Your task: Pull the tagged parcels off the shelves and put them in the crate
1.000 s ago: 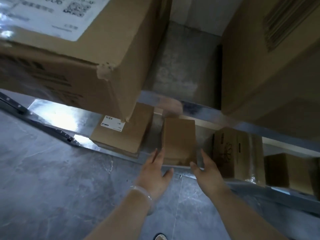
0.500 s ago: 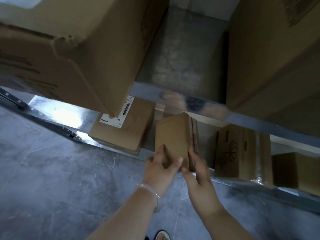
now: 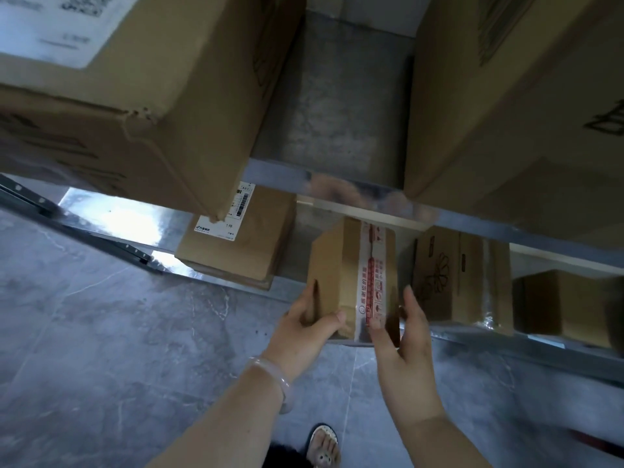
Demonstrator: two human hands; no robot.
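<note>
Both hands grip one small cardboard parcel (image 3: 351, 275) from opposite sides. The left hand (image 3: 305, 327), a pale bangle (image 3: 273, 376) on its wrist, curls its fingers around the parcel's left face with the thumb laid across the front. The right hand (image 3: 401, 342) pinches the right side, thumb pressed on a strip of red-printed tape (image 3: 373, 278) and fingers up the far edge. The parcel stands on end at the front lip of the lower shelf (image 3: 472, 336) (whether it rests on the metal, I cannot tell). Just left of it lies a flat parcel with a white barcode label (image 3: 226, 214); just right stands a box printed with a flower (image 3: 449, 275). On the upper shelf (image 3: 337, 96), two large cartons (image 3: 135, 96) flank a bare gap.
</note>
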